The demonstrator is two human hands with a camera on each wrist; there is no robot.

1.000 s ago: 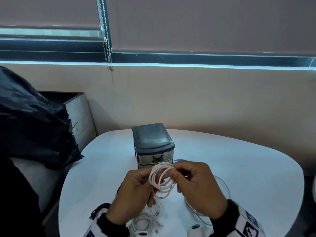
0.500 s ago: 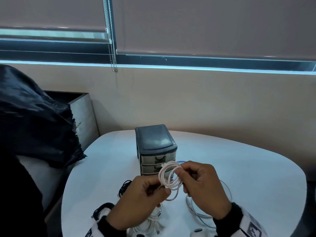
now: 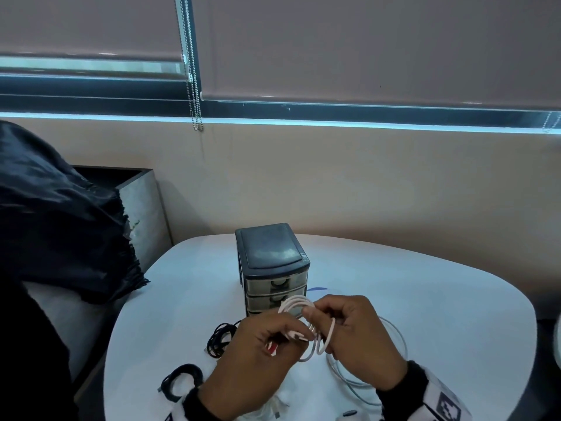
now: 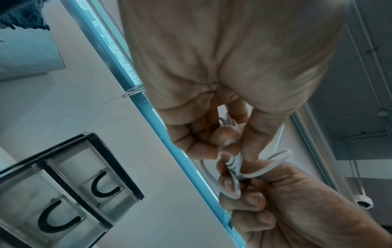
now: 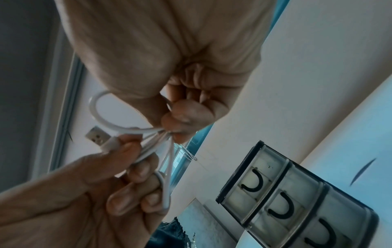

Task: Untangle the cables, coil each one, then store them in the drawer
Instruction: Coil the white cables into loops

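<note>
A white USB cable (image 3: 306,328) is wound into a small coil and held in the air between both hands, just in front of the drawer unit (image 3: 273,268). My left hand (image 3: 290,337) pinches the coil's strands, with the thumb by the USB plug (image 5: 98,138). My right hand (image 3: 315,316) pinches the same bundle from the other side with curled fingers (image 5: 180,117). The wrist views show the coil (image 4: 233,165) clamped between both sets of fingertips. The drawers (image 5: 280,206) are closed.
Two black cable bundles (image 3: 219,338) (image 3: 179,381) lie on the white table (image 3: 455,314) to the left of my hands. A pale loose cable (image 3: 397,344) loops on the table at the right. More white cable (image 3: 273,405) lies under my wrists. Dark fabric (image 3: 60,223) hangs at the left.
Both hands have shifted the white coil slightly right and down. The left hand's grip has moved onto the plug end, and the black cables at the left have come into view.
</note>
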